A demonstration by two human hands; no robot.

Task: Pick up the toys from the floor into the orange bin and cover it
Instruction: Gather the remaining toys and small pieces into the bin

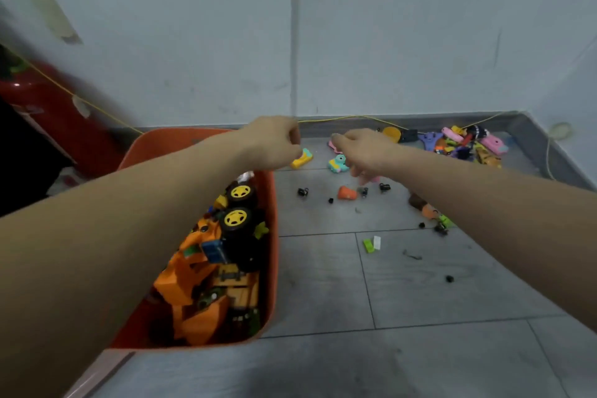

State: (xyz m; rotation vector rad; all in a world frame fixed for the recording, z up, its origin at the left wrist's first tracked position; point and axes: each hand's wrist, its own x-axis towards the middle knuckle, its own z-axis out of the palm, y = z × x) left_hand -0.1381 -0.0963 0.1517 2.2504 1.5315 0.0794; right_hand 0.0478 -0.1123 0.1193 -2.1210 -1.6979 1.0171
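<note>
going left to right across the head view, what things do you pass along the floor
red cylinder → orange bin → yellow toy → teal toy → orange cone-shaped piece → green and white bricks → pile of toys in the corner

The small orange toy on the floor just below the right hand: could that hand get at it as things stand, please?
Probably yes. The right hand hangs just above the small orange toy, which lies on bare floor with only tiny black bits nearby.

Toy-filled orange bin (274, 268) beside scattered toys (465, 142)
</note>
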